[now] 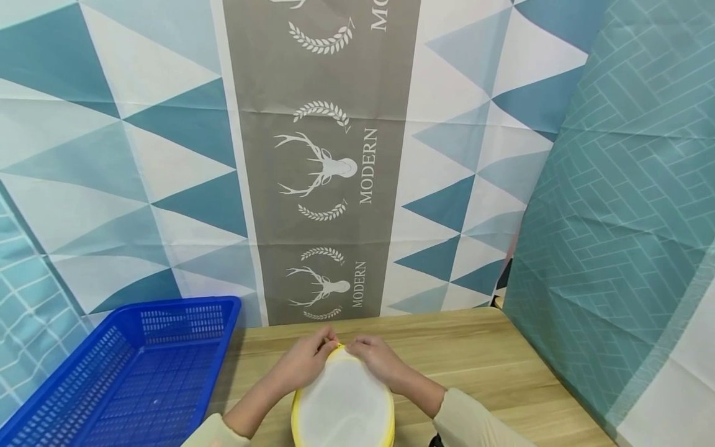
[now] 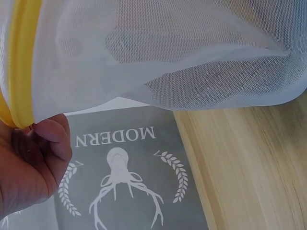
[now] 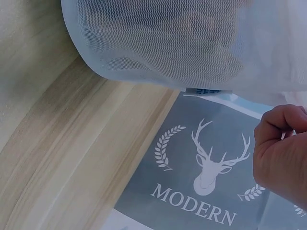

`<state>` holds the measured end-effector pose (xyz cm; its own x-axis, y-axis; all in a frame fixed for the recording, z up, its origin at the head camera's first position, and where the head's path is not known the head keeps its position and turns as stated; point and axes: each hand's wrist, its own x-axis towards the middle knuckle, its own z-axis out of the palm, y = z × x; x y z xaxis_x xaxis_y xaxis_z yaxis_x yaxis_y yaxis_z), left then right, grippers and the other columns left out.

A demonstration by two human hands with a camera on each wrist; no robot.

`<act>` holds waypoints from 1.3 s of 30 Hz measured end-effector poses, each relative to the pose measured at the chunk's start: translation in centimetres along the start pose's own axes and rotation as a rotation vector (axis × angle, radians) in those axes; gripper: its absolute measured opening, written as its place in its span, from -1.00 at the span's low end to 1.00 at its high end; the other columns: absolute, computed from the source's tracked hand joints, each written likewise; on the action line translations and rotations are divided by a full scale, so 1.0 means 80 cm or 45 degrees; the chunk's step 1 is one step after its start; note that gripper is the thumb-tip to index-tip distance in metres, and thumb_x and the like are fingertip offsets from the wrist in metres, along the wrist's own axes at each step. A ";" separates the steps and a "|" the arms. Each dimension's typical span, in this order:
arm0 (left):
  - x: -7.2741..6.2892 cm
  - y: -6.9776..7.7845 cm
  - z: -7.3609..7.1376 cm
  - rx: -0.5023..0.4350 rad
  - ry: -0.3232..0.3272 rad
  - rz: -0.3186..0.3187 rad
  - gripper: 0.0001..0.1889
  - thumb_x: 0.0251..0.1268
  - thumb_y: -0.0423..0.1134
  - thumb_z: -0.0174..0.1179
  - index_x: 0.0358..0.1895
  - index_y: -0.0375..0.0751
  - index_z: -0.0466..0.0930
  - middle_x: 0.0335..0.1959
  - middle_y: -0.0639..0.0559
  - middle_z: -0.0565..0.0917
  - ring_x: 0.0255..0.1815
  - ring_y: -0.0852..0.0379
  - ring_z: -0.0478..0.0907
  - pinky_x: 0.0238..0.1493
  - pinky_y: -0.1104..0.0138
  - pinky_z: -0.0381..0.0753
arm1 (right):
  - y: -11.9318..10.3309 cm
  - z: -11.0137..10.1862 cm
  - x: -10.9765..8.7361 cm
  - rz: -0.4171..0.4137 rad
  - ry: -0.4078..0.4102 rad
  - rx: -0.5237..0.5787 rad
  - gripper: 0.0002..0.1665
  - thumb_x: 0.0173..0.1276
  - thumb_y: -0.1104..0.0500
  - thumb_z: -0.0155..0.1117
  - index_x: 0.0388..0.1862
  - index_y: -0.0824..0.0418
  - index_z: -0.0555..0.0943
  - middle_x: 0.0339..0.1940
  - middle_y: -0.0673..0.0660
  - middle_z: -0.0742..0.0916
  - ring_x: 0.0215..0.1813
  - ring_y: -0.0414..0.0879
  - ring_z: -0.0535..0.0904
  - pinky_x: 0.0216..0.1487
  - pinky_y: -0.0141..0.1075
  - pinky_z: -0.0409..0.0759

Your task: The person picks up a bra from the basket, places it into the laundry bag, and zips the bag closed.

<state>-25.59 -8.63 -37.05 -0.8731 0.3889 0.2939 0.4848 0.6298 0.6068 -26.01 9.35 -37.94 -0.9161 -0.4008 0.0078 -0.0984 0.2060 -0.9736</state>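
Observation:
A white mesh laundry bag (image 1: 343, 400) with a yellow zipper edge (image 2: 21, 62) stands over the wooden table, its round top facing up in the head view. My left hand (image 1: 304, 363) pinches the yellow edge at the far end of the top. Just to its right, my right hand (image 1: 382, 363) grips the same edge with curled fingers. Through the mesh side (image 2: 216, 72) in the left wrist view, darker shapes show inside the bag. A small label (image 3: 207, 91) sticks out from the bag's lower side in the right wrist view.
A blue plastic basket (image 1: 223, 347) with slotted walls stands on the left. The wooden table (image 1: 447, 335) reaches back to a patterned cloth (image 1: 318, 217) with deer heads and triangles. A green sheet (image 1: 625, 217) hangs along the right side.

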 end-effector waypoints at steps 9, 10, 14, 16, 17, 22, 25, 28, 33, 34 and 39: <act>-0.004 0.001 -0.004 -0.031 0.017 -0.040 -0.91 0.43 -0.22 -0.03 -0.24 -0.08 0.44 -0.54 0.13 0.49 -0.54 0.25 0.37 -0.52 0.42 0.35 | -0.002 0.001 -0.002 0.006 0.033 0.021 -0.67 0.38 0.13 -0.02 -0.30 0.40 0.53 -0.60 -0.03 0.54 -0.62 -0.27 0.47 -0.57 -0.45 0.47; -0.004 0.001 -0.004 -0.031 0.016 -0.042 -0.91 0.42 -0.21 -0.03 -0.24 -0.08 0.44 -0.54 0.13 0.49 -0.54 0.25 0.37 -0.52 0.42 0.35 | -0.002 0.001 -0.002 0.009 0.032 0.023 -0.67 0.37 0.13 -0.02 -0.30 0.40 0.52 -0.60 -0.03 0.54 -0.62 -0.27 0.47 -0.57 -0.45 0.47; -0.006 0.001 -0.005 -0.025 0.022 -0.057 -0.91 0.42 -0.20 -0.02 -0.24 -0.08 0.45 -0.51 0.11 0.53 -0.51 0.23 0.40 -0.51 0.41 0.36 | -0.001 0.000 -0.004 0.005 0.051 0.014 -0.66 0.37 0.12 -0.02 -0.27 0.41 0.54 -0.59 -0.03 0.54 -0.61 -0.27 0.47 -0.56 -0.44 0.48; -0.007 0.001 -0.005 -0.018 0.026 -0.066 -0.92 0.42 -0.21 -0.02 -0.24 -0.08 0.45 -0.50 0.09 0.53 -0.50 0.22 0.40 -0.51 0.41 0.36 | -0.001 0.000 -0.005 0.006 0.064 0.006 -0.65 0.37 0.12 -0.02 -0.22 0.41 0.55 -0.59 -0.03 0.55 -0.60 -0.27 0.48 -0.55 -0.44 0.50; -0.008 0.001 -0.005 -0.010 0.031 -0.068 -0.92 0.42 -0.21 -0.02 -0.24 -0.08 0.44 -0.49 0.09 0.53 -0.50 0.22 0.40 -0.50 0.41 0.36 | -0.001 0.000 -0.006 0.008 0.070 0.005 -0.64 0.38 0.12 -0.02 -0.20 0.41 0.56 -0.58 -0.03 0.55 -0.60 -0.27 0.49 -0.54 -0.43 0.51; -0.010 0.004 -0.006 0.030 0.059 -0.078 -0.93 0.41 -0.24 -0.01 -0.26 -0.08 0.44 -0.50 0.11 0.53 -0.50 0.22 0.40 -0.49 0.40 0.36 | -0.001 0.001 -0.008 0.011 0.083 0.010 -0.62 0.38 0.11 -0.03 -0.15 0.41 0.56 -0.56 -0.02 0.57 -0.58 -0.27 0.51 -0.52 -0.42 0.54; -0.011 0.008 -0.006 0.052 0.080 -0.092 -0.94 0.40 -0.25 0.00 -0.27 -0.08 0.45 -0.49 0.11 0.54 -0.49 0.23 0.41 -0.48 0.39 0.36 | -0.002 0.002 -0.008 -0.001 0.105 -0.013 -0.63 0.37 0.11 -0.02 -0.19 0.40 0.56 -0.58 -0.02 0.56 -0.60 -0.27 0.50 -0.54 -0.42 0.53; -0.011 0.012 -0.007 0.061 0.094 -0.112 -0.94 0.38 -0.27 0.01 -0.28 -0.08 0.45 -0.50 0.10 0.54 -0.50 0.22 0.41 -0.48 0.38 0.36 | -0.004 0.004 -0.009 -0.012 0.142 -0.058 -0.65 0.36 0.11 -0.01 -0.23 0.39 0.57 -0.59 -0.02 0.55 -0.61 -0.27 0.48 -0.56 -0.42 0.52; -0.010 0.018 -0.010 0.067 0.117 -0.135 -0.94 0.36 -0.29 0.04 -0.30 -0.10 0.47 -0.51 0.09 0.54 -0.51 0.21 0.40 -0.48 0.37 0.36 | -0.009 0.007 -0.012 -0.041 0.208 -0.173 -0.66 0.36 0.10 0.00 -0.31 0.36 0.58 -0.58 0.00 0.53 -0.61 -0.25 0.44 -0.59 -0.40 0.49; -0.010 0.019 -0.011 0.064 0.117 -0.140 -0.95 0.35 -0.29 0.04 -0.30 -0.10 0.47 -0.51 0.09 0.53 -0.51 0.21 0.40 -0.49 0.37 0.36 | -0.010 0.008 -0.012 -0.047 0.218 -0.197 -0.66 0.36 0.10 0.00 -0.33 0.35 0.57 -0.59 0.00 0.53 -0.61 -0.24 0.44 -0.59 -0.39 0.48; -0.006 0.024 -0.016 0.037 0.080 -0.166 -0.95 0.34 -0.30 0.05 -0.30 -0.12 0.48 -0.56 0.08 0.49 -0.55 0.19 0.36 -0.52 0.37 0.34 | -0.015 0.010 -0.015 -0.063 0.243 -0.270 -0.67 0.38 0.10 -0.02 -0.41 0.32 0.54 -0.60 0.00 0.50 -0.59 -0.21 0.41 -0.59 -0.36 0.44</act>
<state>-24.29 -8.43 -35.07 -0.9299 0.2602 0.2600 0.3674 0.6917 0.6218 -24.50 8.88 -36.96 -0.9628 -0.2438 0.1162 -0.2052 0.3807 -0.9016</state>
